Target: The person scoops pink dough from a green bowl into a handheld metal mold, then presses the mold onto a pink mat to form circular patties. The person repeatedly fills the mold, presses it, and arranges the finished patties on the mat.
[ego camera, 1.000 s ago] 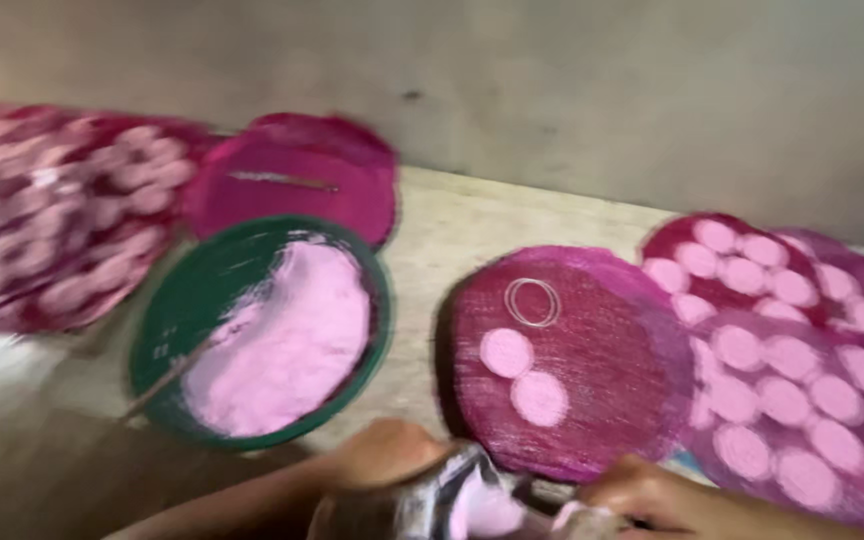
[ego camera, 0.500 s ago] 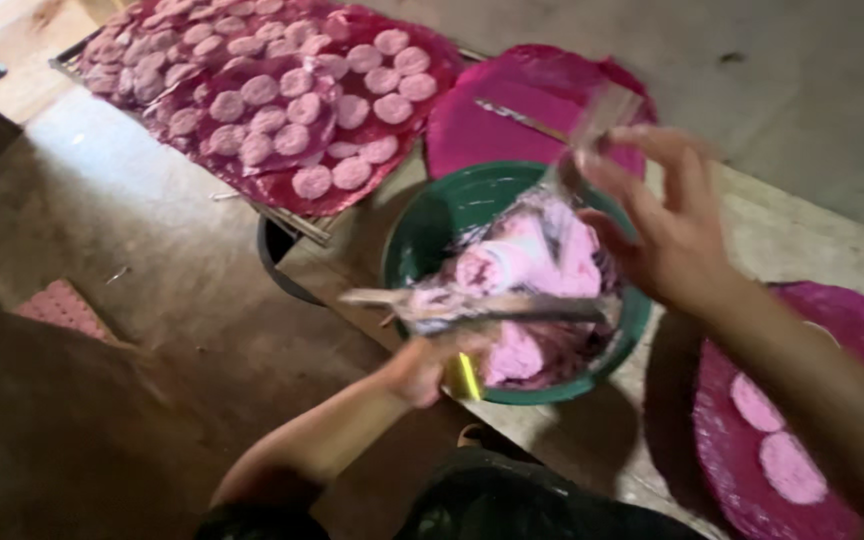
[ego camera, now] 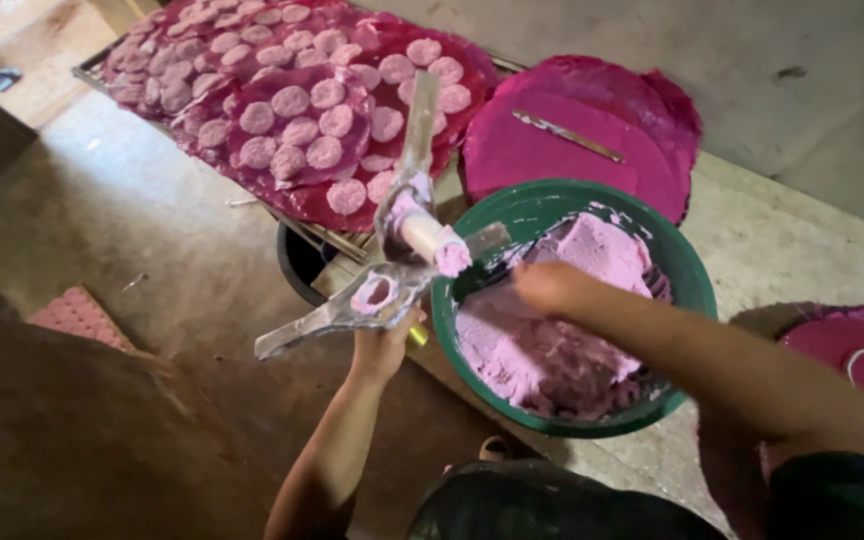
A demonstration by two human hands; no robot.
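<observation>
My fingers (ego camera: 542, 285) dig into the dough (ego camera: 562, 320); whether spread, I cannot tell.
My left hand (ego camera: 382, 345), beside the green basin (ego camera: 687, 275), grips the press (ego camera: 392, 270); best kept level.

Bare grey concrete floor (ego camera: 152, 230), plain wall (ego camera: 732, 50) behind, soft daylight.

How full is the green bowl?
Roughly half full: pink dough fills the green bowl's right and lower part, with bare smeared wall at upper left.
</observation>
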